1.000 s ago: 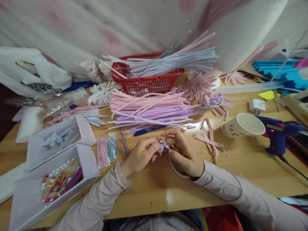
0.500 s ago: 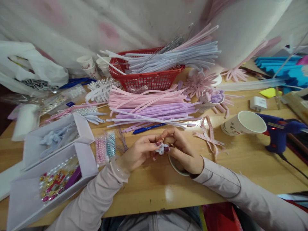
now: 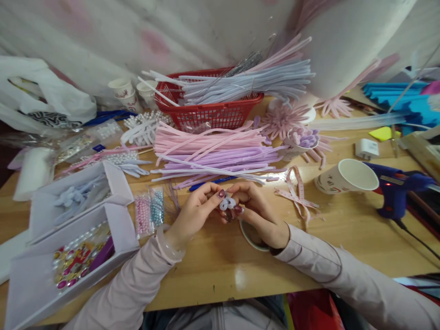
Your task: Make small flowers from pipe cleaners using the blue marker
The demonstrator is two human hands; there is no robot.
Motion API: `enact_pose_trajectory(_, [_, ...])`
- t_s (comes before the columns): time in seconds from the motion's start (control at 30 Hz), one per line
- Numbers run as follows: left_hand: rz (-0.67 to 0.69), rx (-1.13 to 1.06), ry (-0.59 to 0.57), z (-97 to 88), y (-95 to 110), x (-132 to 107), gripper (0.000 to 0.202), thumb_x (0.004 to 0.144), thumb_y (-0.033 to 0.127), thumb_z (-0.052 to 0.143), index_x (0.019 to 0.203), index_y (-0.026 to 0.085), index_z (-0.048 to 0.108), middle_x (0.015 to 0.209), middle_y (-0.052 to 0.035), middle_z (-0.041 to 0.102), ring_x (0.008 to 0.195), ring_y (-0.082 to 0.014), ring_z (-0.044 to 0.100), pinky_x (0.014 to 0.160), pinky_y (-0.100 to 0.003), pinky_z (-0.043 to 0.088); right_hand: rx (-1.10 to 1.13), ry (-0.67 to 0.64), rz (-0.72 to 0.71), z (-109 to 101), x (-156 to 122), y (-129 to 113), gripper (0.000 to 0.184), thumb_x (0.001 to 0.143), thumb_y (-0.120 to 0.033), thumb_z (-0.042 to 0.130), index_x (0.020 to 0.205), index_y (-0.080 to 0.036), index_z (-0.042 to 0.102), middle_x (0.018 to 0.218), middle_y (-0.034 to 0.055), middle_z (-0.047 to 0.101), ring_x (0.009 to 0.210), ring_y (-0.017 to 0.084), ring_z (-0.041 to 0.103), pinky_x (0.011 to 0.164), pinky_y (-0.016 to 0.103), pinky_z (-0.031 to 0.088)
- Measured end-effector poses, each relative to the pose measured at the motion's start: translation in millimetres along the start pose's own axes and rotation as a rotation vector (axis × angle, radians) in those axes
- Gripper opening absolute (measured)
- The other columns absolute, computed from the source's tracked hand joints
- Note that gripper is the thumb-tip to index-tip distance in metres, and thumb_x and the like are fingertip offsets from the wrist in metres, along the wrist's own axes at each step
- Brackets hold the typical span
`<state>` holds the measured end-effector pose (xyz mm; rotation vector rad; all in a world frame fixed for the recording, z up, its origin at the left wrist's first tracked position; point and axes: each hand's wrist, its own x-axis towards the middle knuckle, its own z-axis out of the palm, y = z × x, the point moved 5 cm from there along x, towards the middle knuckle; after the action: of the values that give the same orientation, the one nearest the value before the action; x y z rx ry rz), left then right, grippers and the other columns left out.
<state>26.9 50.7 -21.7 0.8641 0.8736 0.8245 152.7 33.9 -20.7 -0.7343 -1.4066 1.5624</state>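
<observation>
A small pale blue looped piece [image 3: 227, 203] is held above the worktop [image 3: 213, 275], between the fingertips of the left hand [image 3: 189, 219] and right hand [image 3: 264, 217], the fingers of both pinching it. Its rounded loops sit bunched together. A round container [image 3: 250, 243] stands partly hidden under the right hand; a blue pen [image 3: 213, 182] lies on the far side.
</observation>
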Motion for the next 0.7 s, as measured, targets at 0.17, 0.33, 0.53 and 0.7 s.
enact_pose_trajectory(0.17, [0.021,-0.016,0.002,1.6,-0.5,-0.1,0.033,0.076,0.042,0.068,0.085,0.014,0.054,0.066,0.0011,0.063,0.056,-0.0093,0.059,0.052,-0.021,0.051,0.022,0.014,-0.015,1.1,0.5,-3.2,0.021,0.094,-0.030,0.047,0.113,-0.021,0.043,0.087,0.0035,0.058,0.074,0.015,0.057,0.068,0.031,0.048])
enact_pose_trajectory(0.33, [0.016,-0.069,0.000,2.2,-0.6,0.4,0.032,0.075,0.040,0.070,0.085,0.014,0.055,0.065,0.0018,0.060,0.054,-0.0089,0.058,0.049,-0.021,0.051,0.082,0.021,-0.012,2.4,0.1,-4.3,0.021,0.093,-0.029,0.049,0.113,-0.022,0.044,0.088,0.0042,0.060,0.074,0.015,0.055,0.067,0.031,0.047])
enact_pose_trajectory(0.53, [0.012,-0.104,-0.008,1.5,-2.7,0.8,0.031,0.076,0.038,0.070,0.087,0.012,0.056,0.067,0.0009,0.060,0.054,-0.0085,0.056,0.050,-0.021,0.052,0.102,0.025,-0.027,3.0,0.9,-6.1,0.020,0.093,-0.027,0.049,0.112,-0.022,0.046,0.087,0.0046,0.061,0.073,0.015,0.055,0.065,0.030,0.045])
enact_pose_trajectory(0.7, [0.006,-0.135,-0.029,3.0,-4.5,0.7,0.031,0.076,0.039,0.069,0.084,0.013,0.056,0.065,0.0011,0.059,0.054,-0.0085,0.055,0.049,-0.020,0.051,0.070,0.039,-0.025,3.3,2.1,-7.3,0.018,0.093,-0.028,0.049,0.110,-0.022,0.046,0.084,0.0037,0.060,0.070,0.014,0.054,0.064,0.029,0.046])
